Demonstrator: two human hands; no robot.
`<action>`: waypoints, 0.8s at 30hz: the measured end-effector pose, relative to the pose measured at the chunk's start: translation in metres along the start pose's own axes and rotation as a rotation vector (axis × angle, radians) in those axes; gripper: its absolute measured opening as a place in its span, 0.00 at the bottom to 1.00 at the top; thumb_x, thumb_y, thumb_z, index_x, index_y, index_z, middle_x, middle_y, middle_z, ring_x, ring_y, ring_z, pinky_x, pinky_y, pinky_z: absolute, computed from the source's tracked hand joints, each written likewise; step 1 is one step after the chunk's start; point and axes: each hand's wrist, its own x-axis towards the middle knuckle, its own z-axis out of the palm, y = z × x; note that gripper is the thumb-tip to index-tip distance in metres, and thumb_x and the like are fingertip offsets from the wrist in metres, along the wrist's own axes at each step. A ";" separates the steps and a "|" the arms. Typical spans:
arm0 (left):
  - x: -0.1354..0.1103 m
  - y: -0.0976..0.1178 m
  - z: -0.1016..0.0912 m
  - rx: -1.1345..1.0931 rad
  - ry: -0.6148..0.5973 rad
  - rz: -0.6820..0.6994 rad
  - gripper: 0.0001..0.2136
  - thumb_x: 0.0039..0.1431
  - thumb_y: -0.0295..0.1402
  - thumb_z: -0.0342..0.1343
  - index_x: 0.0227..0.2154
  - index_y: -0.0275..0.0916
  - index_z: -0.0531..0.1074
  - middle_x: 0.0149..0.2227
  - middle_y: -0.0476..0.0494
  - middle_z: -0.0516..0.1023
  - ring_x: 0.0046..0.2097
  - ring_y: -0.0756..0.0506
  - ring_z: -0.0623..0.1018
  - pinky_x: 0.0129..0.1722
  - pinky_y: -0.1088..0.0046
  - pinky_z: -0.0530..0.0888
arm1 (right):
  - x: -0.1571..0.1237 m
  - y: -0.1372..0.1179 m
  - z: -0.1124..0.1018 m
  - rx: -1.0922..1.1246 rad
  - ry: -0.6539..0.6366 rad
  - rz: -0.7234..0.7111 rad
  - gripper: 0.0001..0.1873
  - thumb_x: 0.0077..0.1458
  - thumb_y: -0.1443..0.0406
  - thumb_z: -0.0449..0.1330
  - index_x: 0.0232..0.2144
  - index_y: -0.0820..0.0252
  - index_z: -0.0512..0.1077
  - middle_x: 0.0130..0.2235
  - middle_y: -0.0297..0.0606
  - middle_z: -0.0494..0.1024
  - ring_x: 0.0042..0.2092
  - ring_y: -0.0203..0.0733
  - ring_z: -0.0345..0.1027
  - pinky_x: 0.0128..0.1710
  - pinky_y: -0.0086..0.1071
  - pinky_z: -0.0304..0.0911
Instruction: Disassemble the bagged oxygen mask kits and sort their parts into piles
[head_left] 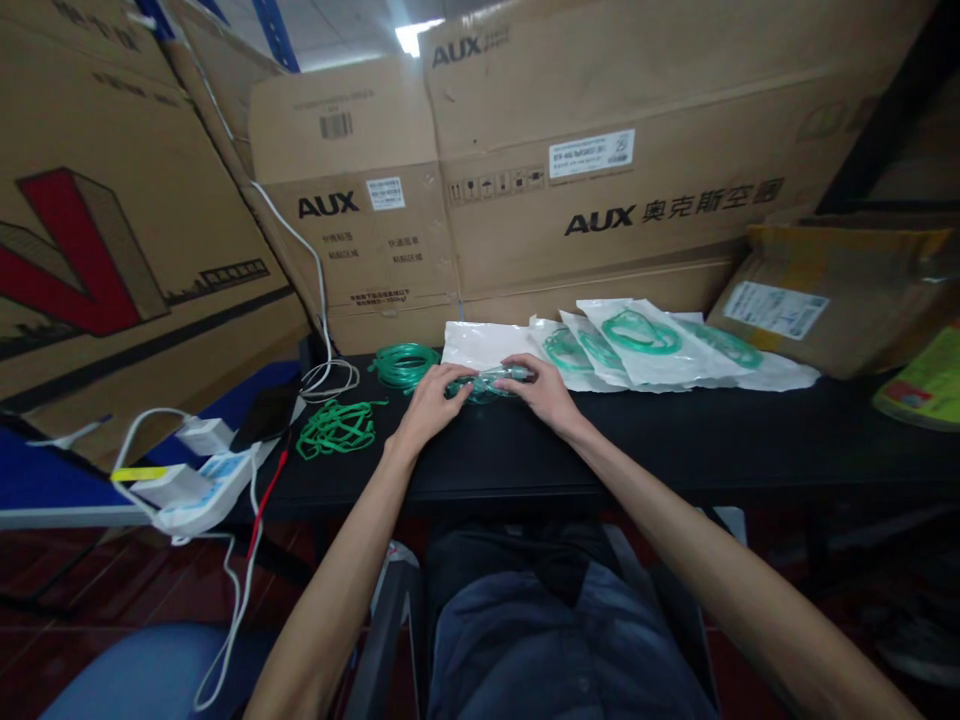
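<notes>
Both hands meet over a clear, greenish plastic piece (487, 386) near the back of the black table (600, 440). My left hand (436, 405) grips its left end with thumb and fingers. My right hand (546, 390) is closed on its right end. The fingers cover part of it, so its exact kind is unclear. Just left of my left hand lies a coil of green tubing (405, 366). Closer to me at the left is a tangle of thin green straps (337, 430). A white sheet or pouch (480, 343) lies behind the hands.
Several white pouches with coiled green tubing (641, 335) overlap at the right. A taped carton (825, 300) and a yellow-green packet (926, 385) are farther right. Large cardboard boxes (510, 235) stand behind. At left, a power strip (210, 490) trails white cords.
</notes>
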 end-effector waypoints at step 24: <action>-0.001 -0.003 -0.001 -0.081 0.016 -0.061 0.10 0.63 0.31 0.59 0.46 0.42 0.77 0.48 0.43 0.82 0.51 0.41 0.78 0.55 0.60 0.72 | -0.011 -0.016 0.000 -0.242 -0.166 -0.136 0.15 0.59 0.66 0.64 0.48 0.56 0.79 0.51 0.43 0.83 0.54 0.48 0.75 0.59 0.41 0.63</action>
